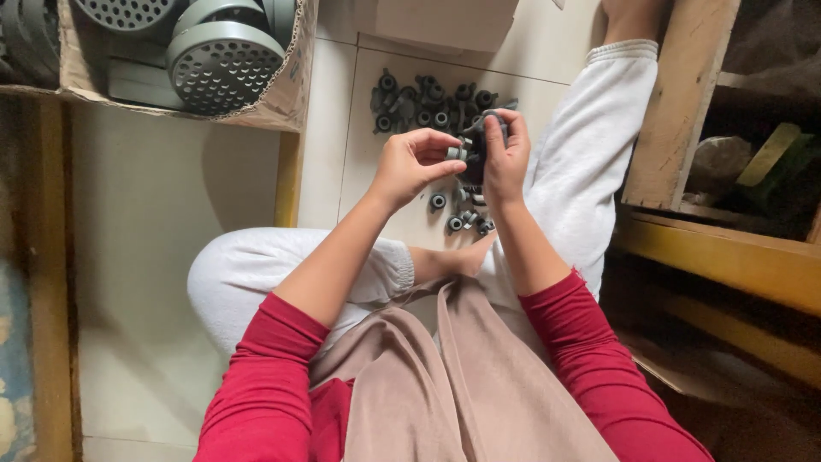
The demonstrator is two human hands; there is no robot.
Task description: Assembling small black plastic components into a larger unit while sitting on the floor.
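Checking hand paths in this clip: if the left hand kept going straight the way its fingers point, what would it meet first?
The left hand points right, fingers on a small grey ring. Straight on, it would first meet the dark grey part gripped in the right hand, probably at once; depth is unclear.

parts pile (432, 103) on floor (154, 214) — ahead | box (282, 94) — left

At frame centre, the left hand (409, 168) pinches a small grey ring (456, 153) against a dark grey part (479, 141) gripped by the right hand (506, 156); loose grey fittings (428, 104) lie on the tiled floor (154, 205) above.
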